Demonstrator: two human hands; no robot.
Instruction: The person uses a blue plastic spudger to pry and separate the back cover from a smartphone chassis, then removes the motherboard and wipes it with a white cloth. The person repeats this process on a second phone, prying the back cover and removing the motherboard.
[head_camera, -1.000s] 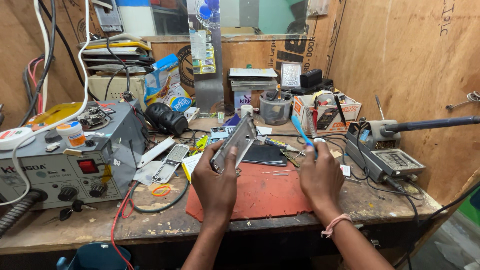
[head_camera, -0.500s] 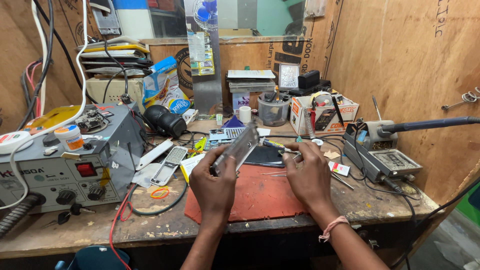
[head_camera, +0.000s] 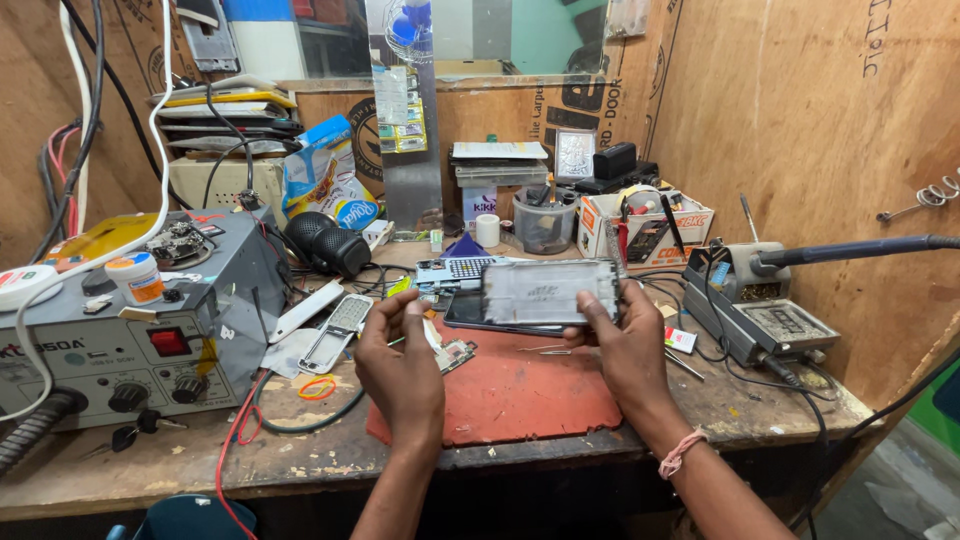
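Left hand (head_camera: 402, 357) hovers over the near edge of the red rubber work mat (head_camera: 505, 395), fingers curled loosely and holding nothing that shows. Right hand (head_camera: 622, 345) is clamped on the right end of a flat grey metal phone frame (head_camera: 548, 291), held level above the mat. Beneath it lies a dark glass phone screen (head_camera: 468, 314). Further left sits the grey rework station (head_camera: 135, 320); right, the soldering station (head_camera: 760, 310).

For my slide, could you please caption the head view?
Right hand holds a phone frame above a red mat; left hand rests by a small circuit board on a cluttered bench.
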